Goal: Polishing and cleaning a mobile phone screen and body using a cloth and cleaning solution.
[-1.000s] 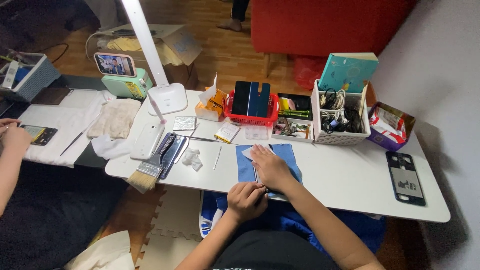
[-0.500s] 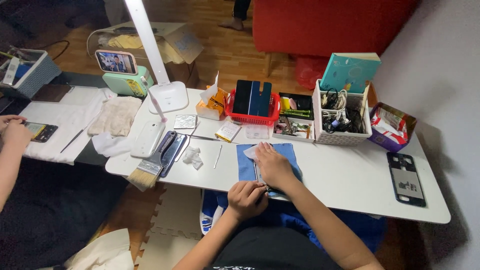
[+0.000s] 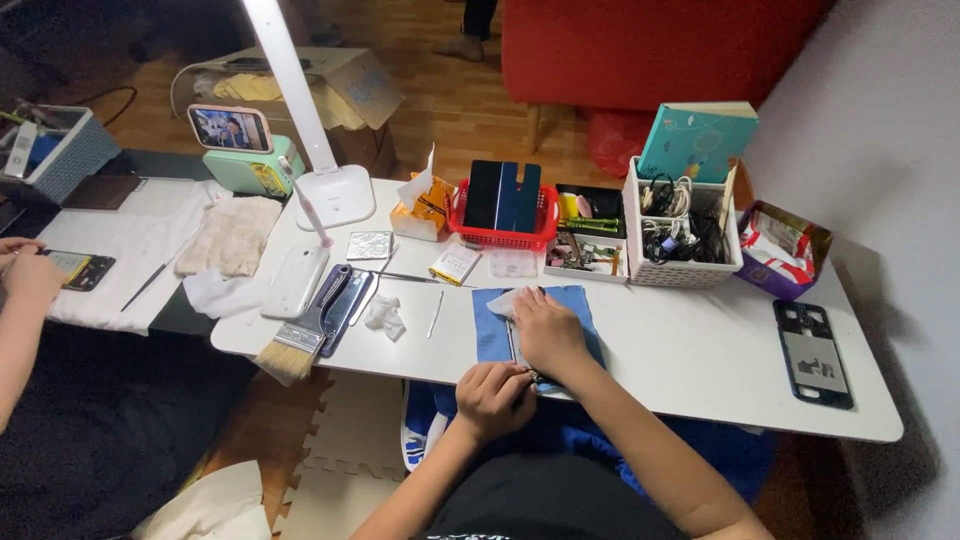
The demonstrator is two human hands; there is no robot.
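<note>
A blue cloth (image 3: 580, 300) lies on the white table (image 3: 700, 360) in front of me. My right hand (image 3: 550, 332) rests palm down on it, fingers pressing a small white wipe (image 3: 503, 300) at the cloth's upper left. A thin flat device (image 3: 512, 345) lies under that hand, mostly hidden. My left hand (image 3: 493, 395) is curled at the table's near edge, gripping the near end of the device.
A paint brush (image 3: 300, 340), a white lamp base (image 3: 335, 195), a crumpled wipe (image 3: 385, 315), a red basket (image 3: 505, 235) of dark panels, a white cable organiser (image 3: 685, 265) and a phone frame (image 3: 815, 352) are nearby. Another person's hand (image 3: 30, 275) works at the left.
My right hand has shifted slightly over the blue cloth with the wipe. My left hand stays at the near edge.
</note>
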